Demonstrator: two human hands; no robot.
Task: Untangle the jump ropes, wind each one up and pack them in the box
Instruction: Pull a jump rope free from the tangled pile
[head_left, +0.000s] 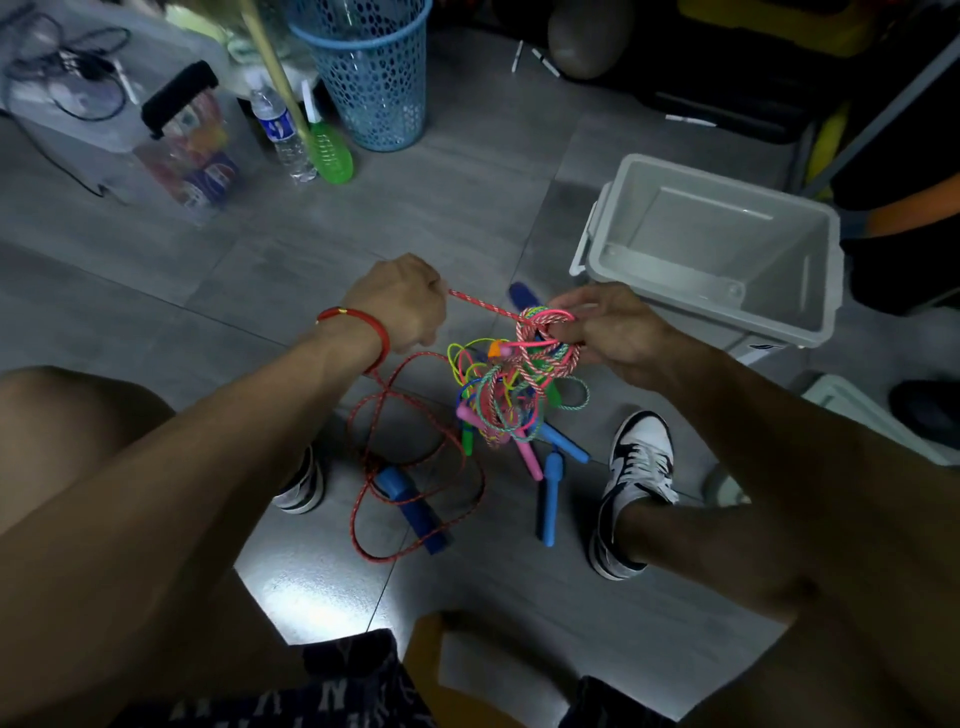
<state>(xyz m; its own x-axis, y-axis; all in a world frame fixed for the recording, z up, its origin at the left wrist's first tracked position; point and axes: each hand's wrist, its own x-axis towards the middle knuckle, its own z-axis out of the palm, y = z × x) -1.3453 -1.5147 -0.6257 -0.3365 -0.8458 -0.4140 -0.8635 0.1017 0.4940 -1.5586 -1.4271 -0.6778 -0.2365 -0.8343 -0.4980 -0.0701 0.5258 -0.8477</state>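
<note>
Closest to us are our knees and dark patterned shorts (332, 696), with our two black-and-white sneakers (636, 483) planted on the grey tile floor (467, 208). Between the feet sits the loose part of the red rope (415, 457), flopped in big loops on the floor around its blue handle (413, 512), which lies with its long axis running from upper left to lower right. Just above that hangs the tangle of jump ropes (511, 395), a mess of yellow, green, pink and teal cords with pink and blue handles dangling down, mostly pointing at the floor; one blue handle (550, 501) stands nearly vertical. Our right hand (608, 332) has its fingers curled around the top of the knot and holds it up off the floor. Our left hand (402, 306), the one with the red bracelet (363, 330), is fisted around the red rope, and the stretch between the two hands runs taut, slanting slightly down toward the right. A bit farther off to the right the grey box (727, 249) sits open on the floor, tipped toward us. Way back there's a blue mesh basket (369, 73), a water bottle (283, 130) and a green spray bottle (327, 145).
</note>
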